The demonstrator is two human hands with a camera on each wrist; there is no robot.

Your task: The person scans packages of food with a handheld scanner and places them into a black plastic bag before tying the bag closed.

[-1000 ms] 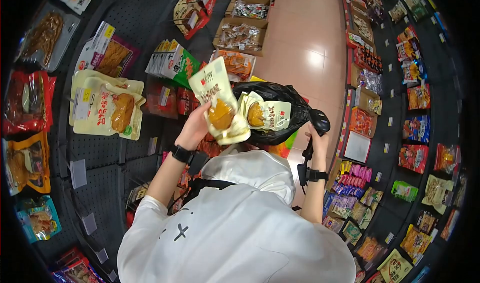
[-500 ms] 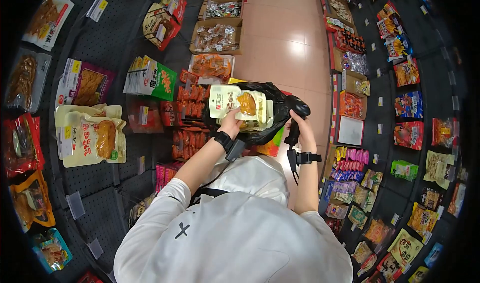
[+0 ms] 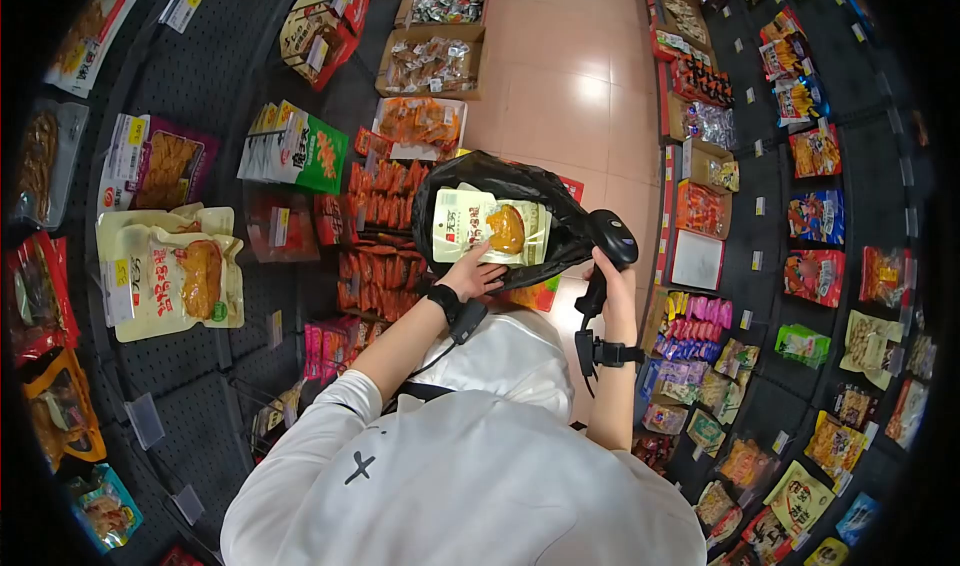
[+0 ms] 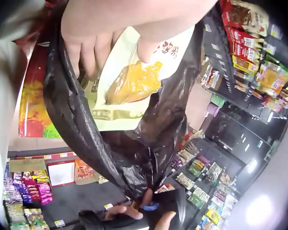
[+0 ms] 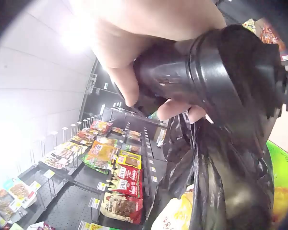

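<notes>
In the head view, my left hand [image 3: 472, 276] is at the near rim of a black plastic bag [image 3: 570, 228], its fingers spread and touching the lower edge of a cream pouch [image 3: 462, 216] with an orange-brown item printed on it. The pouch lies in the bag's mouth. The left wrist view shows the thumb over the pouch [image 4: 129, 88] and the other fingers reaching into the bag. My right hand [image 3: 615, 284] grips a black handheld device [image 3: 612, 238] at the bag's right side; the right wrist view shows fingers curled round its thick handle [image 5: 168, 69] above the gathered bag.
Similar cream pouches [image 3: 195, 276] hang on the dark left shelf, near a green packet [image 3: 322, 156]. Beyond the bag are open cartons [image 3: 432, 63] of small packs. A tiled aisle floor [image 3: 560, 86] runs ahead, and the right shelf carries colourful snack bags [image 3: 815, 216].
The cream pouch in my left hand moved right and down into the bag's mouth. The left fingers have loosened and spread. My right hand still grips the device.
</notes>
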